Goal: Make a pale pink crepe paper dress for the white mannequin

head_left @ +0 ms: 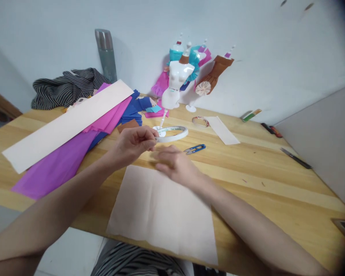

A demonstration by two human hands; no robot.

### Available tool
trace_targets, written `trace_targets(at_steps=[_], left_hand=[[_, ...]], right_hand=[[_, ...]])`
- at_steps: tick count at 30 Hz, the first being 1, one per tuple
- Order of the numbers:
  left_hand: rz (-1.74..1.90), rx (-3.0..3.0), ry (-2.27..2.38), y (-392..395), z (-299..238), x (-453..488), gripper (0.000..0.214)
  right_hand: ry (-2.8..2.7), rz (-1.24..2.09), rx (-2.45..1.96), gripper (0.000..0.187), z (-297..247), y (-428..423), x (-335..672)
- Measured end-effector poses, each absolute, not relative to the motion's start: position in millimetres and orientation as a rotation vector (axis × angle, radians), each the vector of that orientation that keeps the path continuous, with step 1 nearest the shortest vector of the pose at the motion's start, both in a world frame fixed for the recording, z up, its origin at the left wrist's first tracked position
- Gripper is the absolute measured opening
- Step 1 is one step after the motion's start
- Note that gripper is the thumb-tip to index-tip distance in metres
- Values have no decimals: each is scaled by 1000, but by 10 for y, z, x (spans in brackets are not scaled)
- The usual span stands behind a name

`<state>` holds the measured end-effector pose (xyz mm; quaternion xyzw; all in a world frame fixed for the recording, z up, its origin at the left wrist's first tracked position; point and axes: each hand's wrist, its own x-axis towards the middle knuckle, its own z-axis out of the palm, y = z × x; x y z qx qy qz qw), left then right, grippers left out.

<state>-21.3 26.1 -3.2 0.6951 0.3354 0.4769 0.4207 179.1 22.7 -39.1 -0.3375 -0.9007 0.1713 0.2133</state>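
Pinched between the fingers and thumb of my left hand is a roll of white tape, held above the table in front of a small white dress-form mannequin. My right hand is just below and to the right of the roll. Its fingers are blurred by motion, so whether they grip anything cannot be made out. Under the right wrist lies a creased, pale pink paper sheet at the table's front edge. Blue thread snips rest beyond the right hand.
To the left, a long pale strip lies over purple paper and pink and blue pieces. Dressed mini mannequins, a flask and striped cloth stand along the wall. On the right are a clear tape roll and a knife.
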Motion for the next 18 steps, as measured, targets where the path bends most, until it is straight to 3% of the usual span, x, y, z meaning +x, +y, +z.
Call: trace_targets(at_steps=[2, 12, 14, 18], left_hand=[[1210, 1749, 837, 284, -58, -218, 23], [1192, 1774, 908, 349, -129, -267, 18], [1172, 1772, 905, 347, -118, -281, 18], [1037, 1766, 922, 321, -86, -281, 18]], right_hand=[[-2508, 492, -1029, 8, -449, 139, 1499], [-2486, 610, -979, 21, -558, 77, 1130], [-2424, 798, -929, 18, -487, 46, 1245], [-1952, 1586, -862, 19, -260, -45, 1592]])
